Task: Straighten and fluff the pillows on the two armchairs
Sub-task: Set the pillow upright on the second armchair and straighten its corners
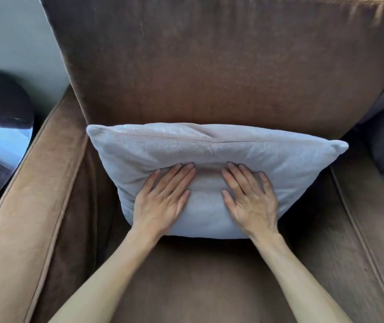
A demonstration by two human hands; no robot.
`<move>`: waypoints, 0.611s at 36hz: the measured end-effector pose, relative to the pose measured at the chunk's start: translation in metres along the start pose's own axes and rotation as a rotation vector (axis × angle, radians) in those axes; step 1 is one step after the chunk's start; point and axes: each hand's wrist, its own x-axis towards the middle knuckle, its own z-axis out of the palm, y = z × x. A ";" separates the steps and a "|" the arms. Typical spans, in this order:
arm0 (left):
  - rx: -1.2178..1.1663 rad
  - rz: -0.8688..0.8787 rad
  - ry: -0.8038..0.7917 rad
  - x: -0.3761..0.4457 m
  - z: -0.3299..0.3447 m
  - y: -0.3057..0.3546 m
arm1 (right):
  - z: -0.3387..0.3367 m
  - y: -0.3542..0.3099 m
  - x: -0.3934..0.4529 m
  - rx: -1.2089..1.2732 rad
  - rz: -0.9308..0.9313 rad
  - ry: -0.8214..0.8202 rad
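Your left hand (160, 197) and right hand (249, 197) lie flat and open, palms pressing the front face of the pale grey pillow (279, 159), gripping nothing. The pillow leans against the back cushion (209, 66) of the brown armchair (35, 194), slightly skewed. Press too hard at the centre and you'll likely dent the filling, or slide its base forward on the seat (198, 283).

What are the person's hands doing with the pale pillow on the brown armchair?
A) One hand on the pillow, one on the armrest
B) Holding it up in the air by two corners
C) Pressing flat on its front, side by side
C: the left hand and right hand lie open, palms down, on the pillow, which leans against the armchair backrest.
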 end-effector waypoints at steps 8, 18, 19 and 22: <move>0.058 -0.041 -0.049 -0.028 -0.027 -0.017 | -0.031 0.035 -0.043 -0.041 0.149 -0.159; -0.540 -0.153 -0.031 -0.052 -0.070 0.050 | -0.074 -0.039 -0.062 0.524 0.371 -0.098; -0.656 -0.213 -0.171 -0.048 -0.073 0.054 | -0.080 -0.049 -0.054 0.709 0.421 -0.243; -1.111 -0.493 -0.611 -0.025 -0.072 0.048 | -0.083 -0.061 -0.025 1.139 0.563 -0.676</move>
